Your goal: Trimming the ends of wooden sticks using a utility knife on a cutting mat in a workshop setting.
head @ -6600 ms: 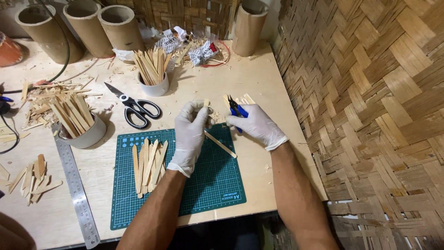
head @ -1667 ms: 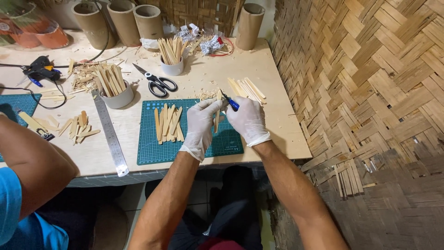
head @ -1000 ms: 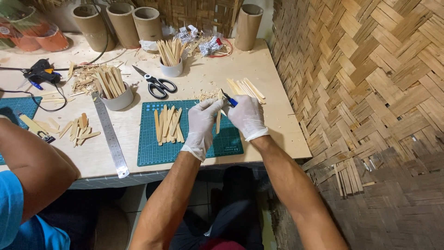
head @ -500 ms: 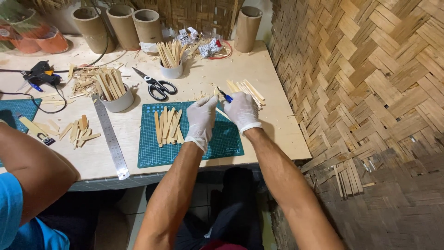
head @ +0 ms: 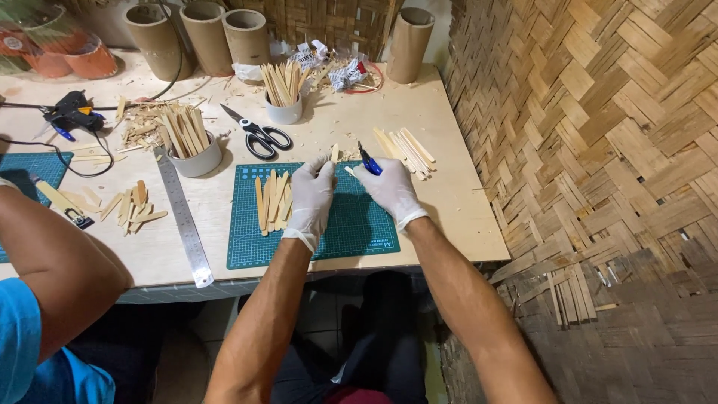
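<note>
At frame centre, above the green cutting mat (head: pixel 351 224), the left hand (head: pixel 311 196) pinches a bamboo strip (head: pixel 334 153) upright. The right hand (head: pixel 390 190) grips a blue knife (head: pixel 369 161) beside it.

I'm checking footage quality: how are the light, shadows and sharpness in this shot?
Head view: even indoor light, soft short shadows beside the scissors and cup; no strong glare on the table; gloved left hand and right hand reasonably sharp; top left corner blurred.
</note>
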